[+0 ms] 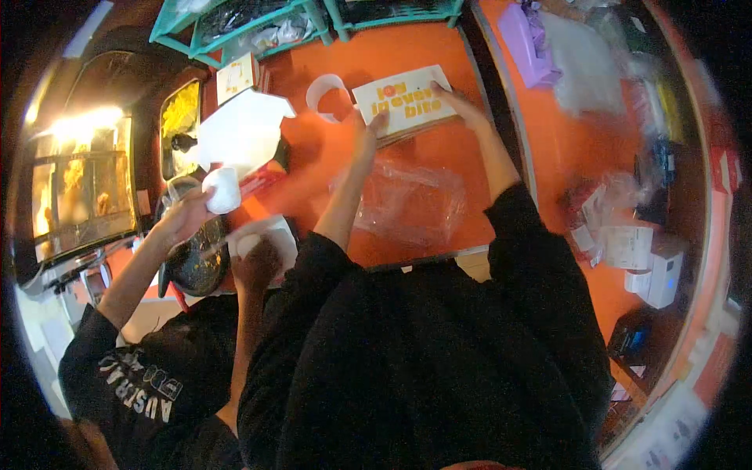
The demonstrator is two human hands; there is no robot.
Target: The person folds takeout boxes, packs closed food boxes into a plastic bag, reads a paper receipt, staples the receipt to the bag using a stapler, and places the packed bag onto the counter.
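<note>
Both grips hold the printed carton, left hand and right hand at opposite sides, over the far tabletop; probably light, fairly stiff card, safest held by its edges.

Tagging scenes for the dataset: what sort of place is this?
Probably a takeaway or fast-food packing counter: a printed box reading "joy in every bite", a brightly lit glass-fronted cabinet with what looks like food inside, and a tray of something yellow, likely food.

Takeaway food shop, prob.: lit food cabinet & printed carton.
</note>
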